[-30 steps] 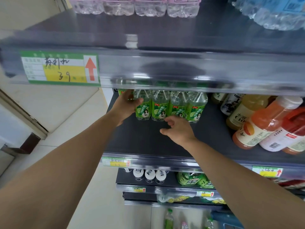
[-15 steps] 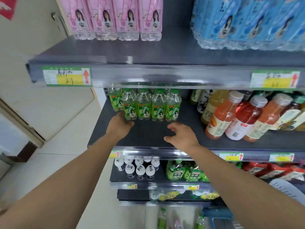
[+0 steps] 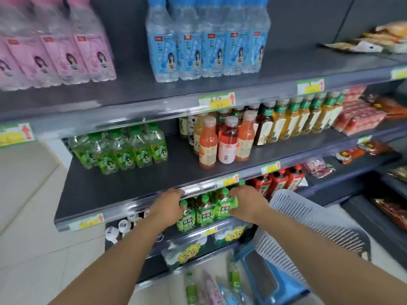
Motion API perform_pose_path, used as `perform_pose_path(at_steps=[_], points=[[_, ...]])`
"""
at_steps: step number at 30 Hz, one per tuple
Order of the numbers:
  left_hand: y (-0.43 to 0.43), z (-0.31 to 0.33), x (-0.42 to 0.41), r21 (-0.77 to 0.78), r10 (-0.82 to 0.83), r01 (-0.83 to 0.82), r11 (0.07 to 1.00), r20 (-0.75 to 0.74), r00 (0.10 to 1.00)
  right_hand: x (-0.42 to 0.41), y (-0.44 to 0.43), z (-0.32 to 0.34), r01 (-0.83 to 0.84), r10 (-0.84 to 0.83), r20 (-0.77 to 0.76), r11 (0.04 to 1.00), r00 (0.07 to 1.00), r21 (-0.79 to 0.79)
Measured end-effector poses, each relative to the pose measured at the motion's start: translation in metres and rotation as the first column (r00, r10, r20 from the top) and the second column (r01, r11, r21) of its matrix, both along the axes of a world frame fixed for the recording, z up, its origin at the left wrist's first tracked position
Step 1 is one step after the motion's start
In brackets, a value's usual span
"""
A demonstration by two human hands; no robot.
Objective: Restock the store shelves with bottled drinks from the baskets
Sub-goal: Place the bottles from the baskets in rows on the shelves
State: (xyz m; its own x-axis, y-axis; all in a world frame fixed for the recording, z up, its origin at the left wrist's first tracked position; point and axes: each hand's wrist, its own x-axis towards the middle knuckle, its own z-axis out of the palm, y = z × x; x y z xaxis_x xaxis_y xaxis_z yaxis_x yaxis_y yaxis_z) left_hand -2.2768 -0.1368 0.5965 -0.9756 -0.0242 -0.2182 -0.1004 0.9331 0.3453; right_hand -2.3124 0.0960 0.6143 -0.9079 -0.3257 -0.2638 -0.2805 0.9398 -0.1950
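Bottled drinks [image 3: 206,213] with green caps and green labels stand packed together on a low shelf, under the front lip of the wide middle shelf and between a person's two hands. The dark grey shelving unit [image 3: 123,190] fills the view, tier over tier. Pale floor tiles [image 3: 33,216] lie to its left. A grey slatted basket [image 3: 308,221] with a blue handle sits low on the right, beside the right forearm.

Along the top tier stand pink-labelled bottles [image 3: 66,58] and blue-labelled bottles [image 3: 209,51], each label printed with a portrait. The middle tier carries clear bottles with green labels [image 3: 123,150] at the left and orange and red juice bottles [image 3: 224,142] near the centre. Green and yellow price tags [image 3: 217,101] with red up-arrows are clipped to the shelf edges; their handwriting is too blurred to read.

The labels on the low-shelf bottles bear white Chinese characters under a small red badge. The left hand [image 3: 167,205] rests against the leftmost of these bottles; whether its fingers grip it cannot be told. The right hand [image 3: 246,203] curves fingers and thumb round the rightmost bottle.
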Motion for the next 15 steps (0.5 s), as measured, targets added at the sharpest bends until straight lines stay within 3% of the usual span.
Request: perform_pose_path(at_steps=[6,15], points=[[0.075,-0.019,-0.013,0.002,-0.278,0.278,0.961,0.016,0.961,0.048,0.082,-0.007,0.295,-0.297,0.029,0.954,0.955,0.043],[0.216,-0.054,0.013,-0.004,-0.642,0.643,0.766,0.036,0.766,0.158,0.202,-0.043,0.645,-0.648,0.100,0.762,0.755,0.064]])
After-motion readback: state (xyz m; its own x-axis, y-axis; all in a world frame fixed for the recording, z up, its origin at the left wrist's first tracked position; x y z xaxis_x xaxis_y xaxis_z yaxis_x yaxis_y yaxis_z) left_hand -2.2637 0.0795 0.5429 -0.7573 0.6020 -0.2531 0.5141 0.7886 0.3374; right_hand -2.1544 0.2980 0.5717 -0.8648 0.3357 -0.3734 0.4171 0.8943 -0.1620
